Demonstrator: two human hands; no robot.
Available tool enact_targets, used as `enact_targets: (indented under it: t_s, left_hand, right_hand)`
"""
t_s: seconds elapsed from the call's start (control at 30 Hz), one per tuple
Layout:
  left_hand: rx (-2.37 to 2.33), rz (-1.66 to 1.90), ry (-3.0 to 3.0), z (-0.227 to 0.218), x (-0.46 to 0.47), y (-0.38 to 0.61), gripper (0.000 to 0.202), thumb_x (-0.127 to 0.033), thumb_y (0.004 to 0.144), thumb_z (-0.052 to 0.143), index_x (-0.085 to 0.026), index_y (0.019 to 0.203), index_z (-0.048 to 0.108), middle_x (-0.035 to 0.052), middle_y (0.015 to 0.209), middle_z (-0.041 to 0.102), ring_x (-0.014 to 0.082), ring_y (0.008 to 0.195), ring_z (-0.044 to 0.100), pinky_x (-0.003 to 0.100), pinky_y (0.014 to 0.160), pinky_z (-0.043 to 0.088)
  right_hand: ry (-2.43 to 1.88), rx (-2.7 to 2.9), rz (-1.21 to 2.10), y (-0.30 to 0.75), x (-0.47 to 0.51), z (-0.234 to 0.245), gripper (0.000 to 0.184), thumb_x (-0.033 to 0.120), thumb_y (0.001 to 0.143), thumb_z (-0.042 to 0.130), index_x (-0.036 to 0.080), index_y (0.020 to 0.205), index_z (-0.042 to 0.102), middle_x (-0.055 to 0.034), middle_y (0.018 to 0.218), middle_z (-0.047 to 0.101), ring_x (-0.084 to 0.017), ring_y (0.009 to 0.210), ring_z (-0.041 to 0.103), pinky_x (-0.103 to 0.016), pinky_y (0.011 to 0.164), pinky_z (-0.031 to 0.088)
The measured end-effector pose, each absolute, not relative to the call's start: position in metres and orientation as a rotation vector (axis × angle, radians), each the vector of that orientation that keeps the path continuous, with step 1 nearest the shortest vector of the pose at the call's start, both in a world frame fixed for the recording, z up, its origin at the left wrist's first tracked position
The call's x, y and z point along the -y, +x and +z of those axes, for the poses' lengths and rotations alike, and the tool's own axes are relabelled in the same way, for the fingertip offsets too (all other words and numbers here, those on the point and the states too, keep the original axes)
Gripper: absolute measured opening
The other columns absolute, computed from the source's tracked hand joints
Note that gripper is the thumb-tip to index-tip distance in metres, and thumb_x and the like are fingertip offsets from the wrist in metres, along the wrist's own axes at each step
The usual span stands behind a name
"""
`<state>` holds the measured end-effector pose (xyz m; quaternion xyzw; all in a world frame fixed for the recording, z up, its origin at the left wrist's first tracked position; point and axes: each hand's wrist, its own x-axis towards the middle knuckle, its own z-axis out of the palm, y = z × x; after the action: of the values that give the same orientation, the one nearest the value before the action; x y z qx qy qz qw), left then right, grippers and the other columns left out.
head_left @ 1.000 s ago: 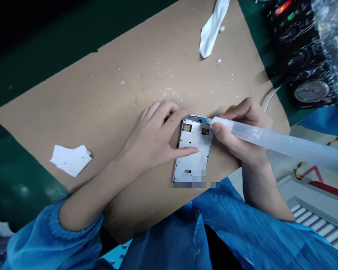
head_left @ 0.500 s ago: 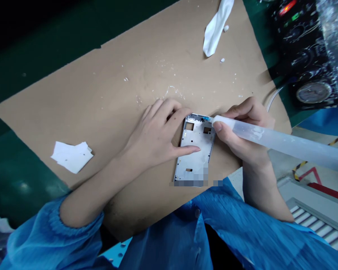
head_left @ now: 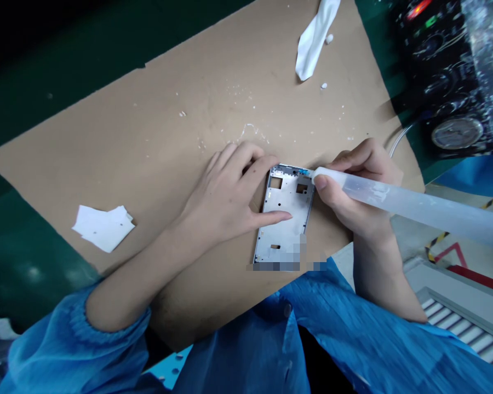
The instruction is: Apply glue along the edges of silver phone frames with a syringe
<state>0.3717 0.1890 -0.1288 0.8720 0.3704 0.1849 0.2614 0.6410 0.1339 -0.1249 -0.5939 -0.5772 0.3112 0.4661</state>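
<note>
A silver phone frame [head_left: 285,219] lies flat on a brown cardboard sheet [head_left: 181,126]. My left hand [head_left: 225,197] rests on it with fingers spread, thumb pressing its middle and fingertips at its top left corner. My right hand [head_left: 355,186] is closed around a long translucent glue syringe [head_left: 411,205], held like a pen. The syringe tip touches the frame's top right corner, beside a small blue part.
A stack of white paper pieces [head_left: 103,228] lies at the left of the cardboard and a crumpled white wipe [head_left: 314,35] at the top. A black dispenser unit with dials and a gauge [head_left: 447,76] stands at the right. White glue specks dot the cardboard.
The syringe tip has shifted slightly right along the frame's top edge toward its corner. My left hand keeps holding the frame still.
</note>
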Motion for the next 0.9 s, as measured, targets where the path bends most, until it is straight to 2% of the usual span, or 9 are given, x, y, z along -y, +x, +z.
enact_targets:
  t_s: [0.3, 0.5, 0.6, 0.77, 0.9]
  left_hand:
    - [-0.996, 0.507, 2.367, -0.1270, -0.1887, 0.3721, 0.069, -0.060, 0.095, 0.097, -0.024, 0.147, 0.070, 0.0136, 0.135, 0.070, 0.0369, 0.125, 0.069, 0.052, 0.109, 0.057]
    - [-1.011, 0.473, 2.344, -0.1270, -0.1890, 0.3719, 0.070, -0.060, 0.095, 0.097, -0.025, 0.149, 0.070, 0.0135, 0.137, 0.070, 0.0380, 0.127, 0.069, 0.054, 0.111, 0.056]
    - [-1.013, 0.467, 2.340, -0.1270, -0.1886, 0.3720, 0.070, -0.060, 0.094, 0.097, -0.026, 0.149, 0.070, 0.0135, 0.137, 0.070, 0.0383, 0.127, 0.068, 0.054, 0.111, 0.056]
    - [-1.001, 0.476, 2.346, -0.1266, -0.1885, 0.3719, 0.069, -0.060, 0.096, 0.096, -0.024, 0.149, 0.069, 0.0144, 0.139, 0.069, 0.0385, 0.128, 0.068, 0.055, 0.112, 0.056]
    - [-0.997, 0.474, 2.345, -0.1272, -0.1890, 0.3717, 0.069, -0.059, 0.096, 0.096, -0.025, 0.149, 0.069, 0.0141, 0.138, 0.069, 0.0387, 0.129, 0.068, 0.055, 0.112, 0.056]
  right_hand:
    - [-1.412, 1.422, 0.754, 0.6394, -0.1375, -0.1248, 0.046, 0.063, 0.091, 0.103, 0.032, 0.091, 0.070, 0.0014, 0.081, 0.074, -0.021, 0.066, 0.067, -0.040, 0.061, 0.063]
    - [-1.419, 1.440, 0.732, 0.6366, -0.1383, -0.1195, 0.048, 0.065, 0.091, 0.102, 0.033, 0.088, 0.068, 0.0002, 0.078, 0.073, -0.021, 0.061, 0.063, -0.039, 0.049, 0.047]
    - [-1.420, 1.434, 0.728, 0.6356, -0.1385, -0.1186, 0.045, 0.063, 0.094, 0.100, 0.032, 0.088, 0.067, 0.0000, 0.078, 0.073, -0.021, 0.061, 0.063, -0.039, 0.048, 0.047]
    - [-1.417, 1.426, 0.748, 0.6381, -0.1379, -0.1227, 0.042, 0.063, 0.094, 0.100, 0.033, 0.094, 0.070, 0.0005, 0.081, 0.075, -0.023, 0.066, 0.068, -0.040, 0.053, 0.056]
    - [-1.433, 1.430, 0.759, 0.6392, -0.1370, -0.1220, 0.046, 0.067, 0.092, 0.101, 0.034, 0.092, 0.069, 0.0004, 0.079, 0.074, -0.023, 0.064, 0.067, -0.040, 0.051, 0.051]
